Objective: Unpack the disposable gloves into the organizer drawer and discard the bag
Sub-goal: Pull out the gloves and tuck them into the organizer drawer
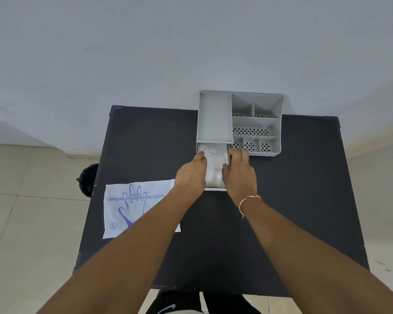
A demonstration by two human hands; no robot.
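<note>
I am standing in what is looking like a plain, bare room, maybe a simple office or workroom, though I cannot tell which: a blank pale wall (145, 53) is running behind a small black table (304, 200), beige floor tiles (32, 223) are spreading underneath, and a grey desk organizer (254, 123) is sitting at the table's far edge

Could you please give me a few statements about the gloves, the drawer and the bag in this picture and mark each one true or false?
1. The drawer is pulled out of the organizer. True.
2. The gloves lie in the drawer between both hands. True.
3. The bag is held in the left hand. False: it lies flat on the table.
4. The right hand wears a disposable glove. False: it is bare, with a wristband.
</note>
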